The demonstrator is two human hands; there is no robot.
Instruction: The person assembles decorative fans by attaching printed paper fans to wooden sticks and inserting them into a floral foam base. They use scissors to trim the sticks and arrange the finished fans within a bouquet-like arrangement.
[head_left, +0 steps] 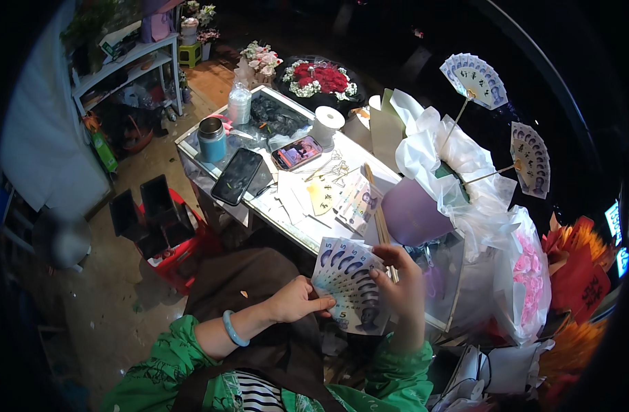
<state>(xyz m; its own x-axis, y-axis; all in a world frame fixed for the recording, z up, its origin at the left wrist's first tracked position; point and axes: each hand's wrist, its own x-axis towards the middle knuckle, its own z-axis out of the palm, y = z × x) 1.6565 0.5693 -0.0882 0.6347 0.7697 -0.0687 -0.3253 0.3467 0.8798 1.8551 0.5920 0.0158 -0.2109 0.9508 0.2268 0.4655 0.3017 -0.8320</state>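
Observation:
A fan of several bluish-purple banknotes [348,283] is spread over my lap, just off the table's near edge. My left hand [292,302] pinches the notes at their lower left, its thumb lying over the point where they overlap. At the fan's right side, the thumb and fingers of my right hand [402,278], slightly blurred, close on the upper edge of the notes. Beyond them on the table lies a stack of banknotes [357,206]. Beside that stack is a yellow fan-shaped card [321,195] with dark writing.
On the white table [266,200] are a dark phone [237,176], a lit phone [297,152], a blue jar [212,142] and a white spool [327,123]. Rightward, a purple-and-white wrapped bouquet [416,211] carries a banknote fan on a stick [473,80]. A red stool [184,257] stands left.

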